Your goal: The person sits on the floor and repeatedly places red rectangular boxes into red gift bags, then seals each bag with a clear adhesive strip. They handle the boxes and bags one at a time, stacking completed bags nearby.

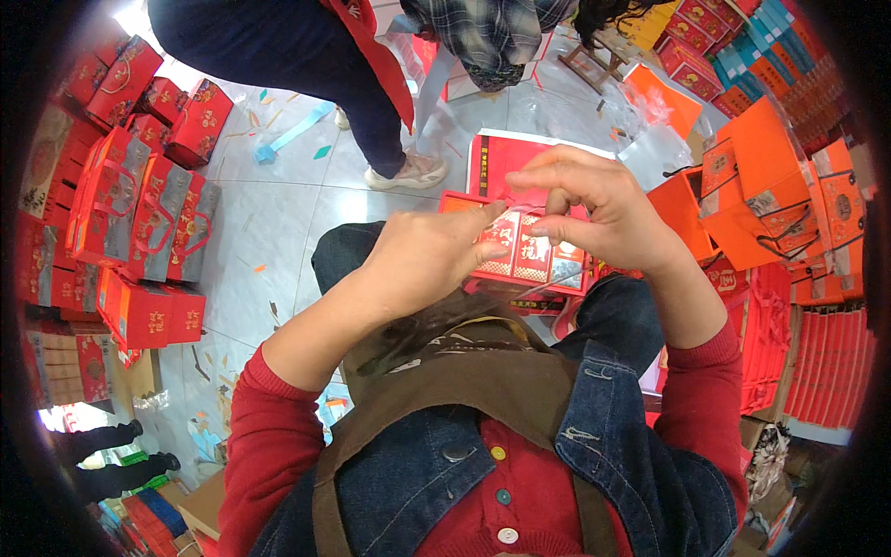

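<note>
My left hand [435, 254] reaches in over an open red gift box [480, 285], its thumb and fingers pointing right. Facing it, my right hand [592, 202] has bent fingers, with the thumb under them. A thin, clear edge [527, 208], perhaps plastic film, runs between the fingertips; whether either hand grips it is hard to tell. Inside the box, red-and-gold cartons [534, 247] bearing writing stand side by side, partly covered by my hands. A pale thin strand [557, 280] crosses the box's near side. Beyond lies a red panel [498, 167].
Red gift bags [156, 223] and boxes [202, 125] are stacked at left. Orange gift bags [748, 188] crowd the right. Ahead, a person in dark trousers [292, 56] stands near another in a plaid garment [487, 35]. Scraps litter the tiled floor [278, 209]. A wooden stool [598, 59] stands farther off.
</note>
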`<state>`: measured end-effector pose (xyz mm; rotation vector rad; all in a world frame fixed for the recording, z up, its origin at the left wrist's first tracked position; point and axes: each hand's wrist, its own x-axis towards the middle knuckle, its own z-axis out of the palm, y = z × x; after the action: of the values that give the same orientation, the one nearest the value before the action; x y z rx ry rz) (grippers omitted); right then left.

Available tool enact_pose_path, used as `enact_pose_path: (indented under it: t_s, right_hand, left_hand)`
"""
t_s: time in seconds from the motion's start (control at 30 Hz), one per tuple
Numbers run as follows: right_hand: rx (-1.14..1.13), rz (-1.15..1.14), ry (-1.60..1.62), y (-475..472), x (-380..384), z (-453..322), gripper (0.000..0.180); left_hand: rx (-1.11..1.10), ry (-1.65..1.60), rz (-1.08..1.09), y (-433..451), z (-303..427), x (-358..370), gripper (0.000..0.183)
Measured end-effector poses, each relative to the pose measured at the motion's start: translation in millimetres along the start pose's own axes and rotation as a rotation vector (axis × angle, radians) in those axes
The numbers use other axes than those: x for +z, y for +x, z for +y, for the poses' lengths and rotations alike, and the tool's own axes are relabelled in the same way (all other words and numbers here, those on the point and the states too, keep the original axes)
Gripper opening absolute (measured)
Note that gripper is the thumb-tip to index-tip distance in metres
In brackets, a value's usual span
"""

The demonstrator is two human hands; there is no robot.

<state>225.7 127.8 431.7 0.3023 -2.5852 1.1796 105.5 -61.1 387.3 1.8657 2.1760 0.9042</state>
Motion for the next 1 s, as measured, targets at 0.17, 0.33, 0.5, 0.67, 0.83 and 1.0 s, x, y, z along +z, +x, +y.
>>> enact_pose_path:
  t_s: [0.17, 0.33, 0.5, 0.67, 0.83, 1.0]
  right_hand:
    - [-0.029, -0.034, -0.008, 2, -1, -1, 0.042]
    - [-0.071, -0.018, 0.033, 4, 5, -3, 0.033]
    - [-0.077, -0.01, 0.067, 3, 10, -7, 0.027]
    - [-0.111, -0.007, 0.067, 3, 12, -5, 0.025]
    - [-0.105, -0.008, 0.032, 3, 10, -4, 0.021]
    - [-0.043, -0.217, -0.101, 12, 5, -1, 0.012]
  left_hand:
    - [0.01, -0.069, -0.102, 0, 0, 4, 0.051]
    - [-0.037, -0.098, -0.084, 2, 8, 10, 0.052]
    - [-0.029, -0.143, -0.091, -1, 7, 14, 0.045]
    - [-0.031, -0.238, -0.032, -5, 6, 14, 0.035]
    - [0.035, -0.254, -0.024, -1, 3, 18, 0.028]
    - [0.028, -0.265, -0.029, -8, -1, 21, 0.023]
